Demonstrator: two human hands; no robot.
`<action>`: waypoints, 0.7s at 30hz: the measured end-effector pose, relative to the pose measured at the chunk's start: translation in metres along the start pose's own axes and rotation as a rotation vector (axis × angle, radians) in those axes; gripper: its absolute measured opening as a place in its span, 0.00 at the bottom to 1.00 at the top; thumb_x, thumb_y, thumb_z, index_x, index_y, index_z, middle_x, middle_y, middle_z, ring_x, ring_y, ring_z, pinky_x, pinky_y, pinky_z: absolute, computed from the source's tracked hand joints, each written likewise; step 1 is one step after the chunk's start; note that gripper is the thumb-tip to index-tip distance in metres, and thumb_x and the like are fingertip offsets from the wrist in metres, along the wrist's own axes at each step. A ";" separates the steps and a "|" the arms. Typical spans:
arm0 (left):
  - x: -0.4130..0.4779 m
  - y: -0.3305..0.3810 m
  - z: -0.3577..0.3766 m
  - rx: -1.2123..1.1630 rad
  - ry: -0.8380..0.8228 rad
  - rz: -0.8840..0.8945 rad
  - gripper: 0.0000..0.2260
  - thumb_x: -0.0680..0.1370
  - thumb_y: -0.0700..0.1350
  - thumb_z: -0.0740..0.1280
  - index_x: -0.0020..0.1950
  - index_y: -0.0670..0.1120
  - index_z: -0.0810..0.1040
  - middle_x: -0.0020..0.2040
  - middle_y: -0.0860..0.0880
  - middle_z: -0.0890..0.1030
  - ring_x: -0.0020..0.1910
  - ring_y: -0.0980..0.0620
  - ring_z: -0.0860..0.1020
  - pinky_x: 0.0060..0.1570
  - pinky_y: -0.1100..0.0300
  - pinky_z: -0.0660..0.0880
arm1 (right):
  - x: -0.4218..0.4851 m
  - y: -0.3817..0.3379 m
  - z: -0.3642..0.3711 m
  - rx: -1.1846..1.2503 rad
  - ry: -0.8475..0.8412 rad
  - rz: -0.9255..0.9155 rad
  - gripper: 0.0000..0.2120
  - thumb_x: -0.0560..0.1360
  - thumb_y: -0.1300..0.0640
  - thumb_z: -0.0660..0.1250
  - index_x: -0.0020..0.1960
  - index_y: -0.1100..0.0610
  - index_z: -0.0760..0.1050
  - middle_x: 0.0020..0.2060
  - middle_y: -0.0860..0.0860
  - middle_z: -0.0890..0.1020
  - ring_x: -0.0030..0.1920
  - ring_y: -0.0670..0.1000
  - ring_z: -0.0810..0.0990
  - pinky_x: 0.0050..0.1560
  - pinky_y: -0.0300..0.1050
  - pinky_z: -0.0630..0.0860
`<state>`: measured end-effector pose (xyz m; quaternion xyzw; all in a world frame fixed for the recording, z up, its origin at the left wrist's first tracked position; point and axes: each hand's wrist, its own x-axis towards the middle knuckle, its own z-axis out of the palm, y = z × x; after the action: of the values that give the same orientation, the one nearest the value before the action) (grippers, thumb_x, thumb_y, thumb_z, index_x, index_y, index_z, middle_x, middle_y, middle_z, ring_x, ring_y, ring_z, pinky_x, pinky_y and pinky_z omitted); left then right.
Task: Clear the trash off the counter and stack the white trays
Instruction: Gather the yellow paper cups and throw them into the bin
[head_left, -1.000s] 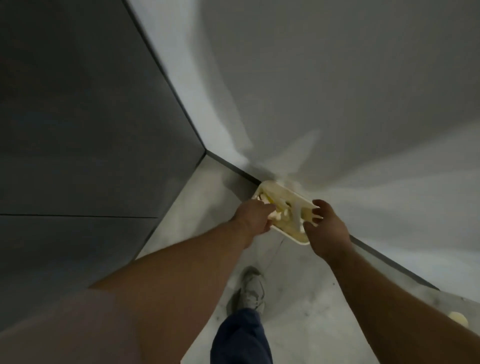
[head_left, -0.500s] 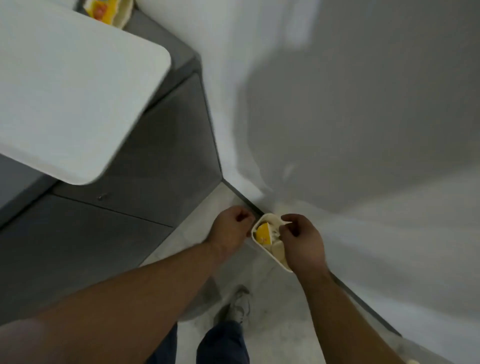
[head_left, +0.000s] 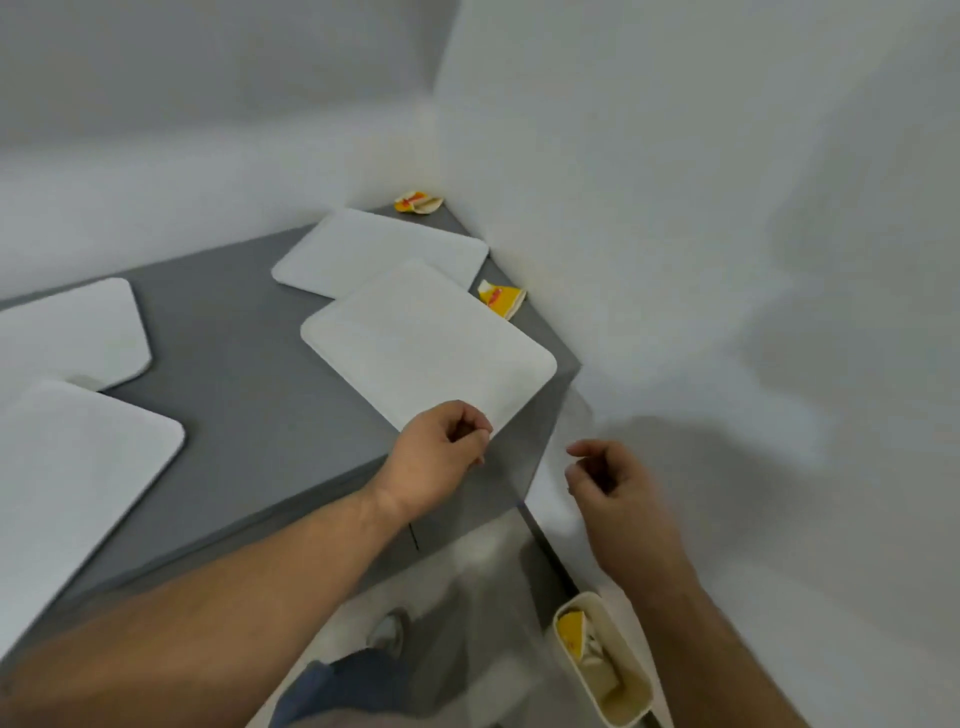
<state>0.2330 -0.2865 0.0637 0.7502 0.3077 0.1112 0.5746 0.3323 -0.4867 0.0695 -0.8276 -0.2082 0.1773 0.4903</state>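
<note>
Four white trays (head_left: 431, 338), two yellow wrappers (head_left: 500, 299) on counter (head_left: 249, 374)

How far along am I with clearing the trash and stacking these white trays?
Partly done: the bin on the floor already holds yellow wrappers. In hand: nothing; the left hand hovers at the near tray and the right hand is empty. Left: two yellow wrappers, one by the wall and one in the corner, plus four trays lying unstacked, though two overlap.
</note>
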 end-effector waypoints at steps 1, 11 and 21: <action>0.005 0.003 -0.015 0.009 0.033 0.013 0.04 0.78 0.40 0.68 0.47 0.47 0.82 0.41 0.45 0.85 0.43 0.43 0.83 0.52 0.45 0.82 | 0.006 -0.011 0.004 -0.021 -0.007 -0.023 0.08 0.79 0.51 0.68 0.49 0.37 0.76 0.40 0.36 0.82 0.42 0.33 0.79 0.31 0.24 0.71; 0.110 -0.011 -0.114 0.132 0.153 0.118 0.03 0.76 0.47 0.69 0.47 0.56 0.81 0.43 0.58 0.82 0.42 0.62 0.78 0.41 0.76 0.71 | 0.139 -0.071 0.072 -0.266 -0.022 -0.136 0.07 0.75 0.54 0.71 0.52 0.45 0.81 0.43 0.42 0.83 0.42 0.42 0.81 0.45 0.35 0.75; 0.228 -0.024 -0.183 0.384 0.092 0.132 0.06 0.75 0.53 0.66 0.51 0.58 0.78 0.47 0.60 0.82 0.49 0.60 0.80 0.52 0.54 0.80 | 0.345 -0.073 0.144 -0.809 -0.148 -0.159 0.19 0.76 0.55 0.66 0.67 0.51 0.75 0.60 0.55 0.79 0.60 0.60 0.78 0.58 0.51 0.75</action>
<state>0.3095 -0.0033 0.0564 0.8586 0.2992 0.1221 0.3980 0.5417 -0.1695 0.0376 -0.9198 -0.3589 0.1019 0.1216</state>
